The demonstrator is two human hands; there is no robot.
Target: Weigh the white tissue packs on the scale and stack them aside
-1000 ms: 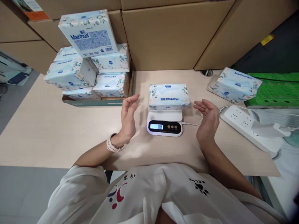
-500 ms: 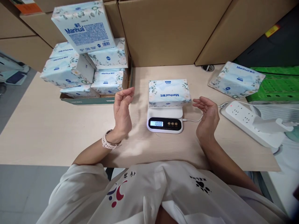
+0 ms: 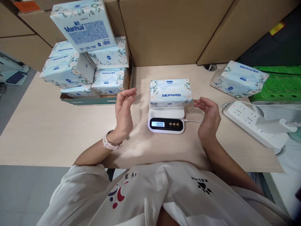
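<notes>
A white digital kitchen scale (image 3: 166,112) sits on the desk, its lit display reading what looks like 100.0. On its platform lies a blue-and-white floral tissue pack (image 3: 171,92) marked Manhua, printed upside down from my side. My left hand (image 3: 125,111), with a pale watch strap at the wrist, is held to the left of the scale, fingers stretched out and touching nothing. On the other side my right hand (image 3: 208,117) is raised with fingers extended, close to the pack's right end but apart from it. Both hands are empty, palms facing inward.
Several more tissue packs (image 3: 68,70) are stacked in a green-edged carton (image 3: 89,100) at the left. Another tissue pack (image 3: 240,80) leans by green crates (image 3: 279,86) at the right. A power strip (image 3: 254,125) lies nearby. Cardboard boxes (image 3: 162,34) line the back.
</notes>
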